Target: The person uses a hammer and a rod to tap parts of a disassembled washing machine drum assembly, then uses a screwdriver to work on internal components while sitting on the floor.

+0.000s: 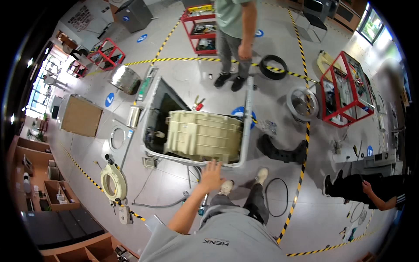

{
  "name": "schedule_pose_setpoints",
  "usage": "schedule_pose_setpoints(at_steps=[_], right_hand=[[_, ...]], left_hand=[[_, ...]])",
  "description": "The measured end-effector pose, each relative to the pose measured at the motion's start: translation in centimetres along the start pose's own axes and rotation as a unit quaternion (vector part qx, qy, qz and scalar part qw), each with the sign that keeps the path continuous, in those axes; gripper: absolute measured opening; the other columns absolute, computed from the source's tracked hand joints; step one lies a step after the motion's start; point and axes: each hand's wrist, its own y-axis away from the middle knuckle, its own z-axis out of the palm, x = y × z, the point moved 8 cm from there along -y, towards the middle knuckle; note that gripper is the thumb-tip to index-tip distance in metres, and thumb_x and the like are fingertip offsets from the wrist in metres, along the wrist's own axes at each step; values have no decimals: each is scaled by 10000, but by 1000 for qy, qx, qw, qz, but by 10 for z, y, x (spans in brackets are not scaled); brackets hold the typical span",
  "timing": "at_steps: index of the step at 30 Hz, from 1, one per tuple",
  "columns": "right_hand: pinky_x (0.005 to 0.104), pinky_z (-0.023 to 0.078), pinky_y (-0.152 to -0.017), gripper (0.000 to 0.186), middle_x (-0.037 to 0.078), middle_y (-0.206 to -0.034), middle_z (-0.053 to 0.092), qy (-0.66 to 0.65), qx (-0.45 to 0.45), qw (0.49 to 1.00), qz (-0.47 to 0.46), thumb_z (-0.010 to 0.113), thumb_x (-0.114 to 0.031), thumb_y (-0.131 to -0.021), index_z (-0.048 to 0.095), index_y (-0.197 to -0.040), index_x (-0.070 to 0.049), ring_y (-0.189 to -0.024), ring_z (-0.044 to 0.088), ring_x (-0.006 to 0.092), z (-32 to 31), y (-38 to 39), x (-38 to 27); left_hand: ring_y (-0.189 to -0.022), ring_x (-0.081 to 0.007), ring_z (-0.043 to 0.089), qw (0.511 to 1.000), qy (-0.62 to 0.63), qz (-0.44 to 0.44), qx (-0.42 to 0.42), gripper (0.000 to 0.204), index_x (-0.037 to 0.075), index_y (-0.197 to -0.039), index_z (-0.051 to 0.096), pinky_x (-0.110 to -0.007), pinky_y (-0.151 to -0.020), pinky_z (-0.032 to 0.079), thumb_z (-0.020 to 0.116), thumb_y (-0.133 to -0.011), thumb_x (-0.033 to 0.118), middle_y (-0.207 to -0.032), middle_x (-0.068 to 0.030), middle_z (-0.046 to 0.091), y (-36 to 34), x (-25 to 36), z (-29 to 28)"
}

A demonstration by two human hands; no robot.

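So I've got my left hand (211, 178) stretched out over the near side of this big grey cabinet (248, 102), palm down, and the fingers (214, 167) are straight and a bit apart, not wrapped around anything. The tips are right at the near rim; honestly can't tell if they're touching it or just above. My right hand is out of view, so I can't tell how those fingers are.

The chunky cream tub (203, 135) with all the ribs is lying inside the cabinet, taking up the near and right part, with the dark inner wall showing to its left. Just past its far edge there's a pair of red-handled pliers (199, 106). My beige shoes (262, 175) are on the near side, right by the rim.

Parts everywhere, lol. To the left, a cream ring-shaped piece (107, 187) lies nearest, a thin silver ring (113, 139) beyond it, then a shiny metal drum (124, 80) further off. To the right, there's a black curved piece (281, 150), a thin black loop (287, 196) nearer me and a fat black rubber ring (264, 70) on the far side. Another person (229, 48) stands across the cabinet, arm hanging down, and a red tool cart (345, 118) sits far right.
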Motion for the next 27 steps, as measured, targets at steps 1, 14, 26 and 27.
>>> schedule_pose_setpoints(at_steps=[1,14,26,27], right_hand=[[295,323,-416,316,29,-547,462,5,-2,1000,-5,557,-351,-873,570,-717,-76,-419,430,169,-24,-4,-8],[313,344,-409,331,63,-540,461,-32,-32,999,-2,624,-324,-829,490,-779,-25,-413,416,161,-141,-40,-165],[308,309,-365,375,39,-503,431,45,-53,997,32,586,-400,-847,588,-738,-41,-387,404,155,-133,-59,-138],[307,317,-372,401,40,-515,445,109,-45,992,45,591,-423,-839,585,-736,-36,-391,410,154,-124,-33,-159]], left_hand=[[-1294,-431,254,1000,-12,-13,-4,830,33,-1364,301,-545,-1035,233,667,-727,419,-1399,-269,260,-6,3,6],[-1320,-438,159,977,-55,-177,-103,823,30,-1386,254,-479,-1078,178,688,-757,335,-1412,-297,184,-34,10,27],[-1323,-456,147,976,-14,-195,-98,792,-7,-1341,333,-468,-1081,184,681,-744,381,-1401,-328,191,-43,11,22],[-1323,-461,138,971,-5,-217,-96,793,10,-1349,328,-471,-1080,184,681,-744,382,-1407,-322,184,-35,11,14]])
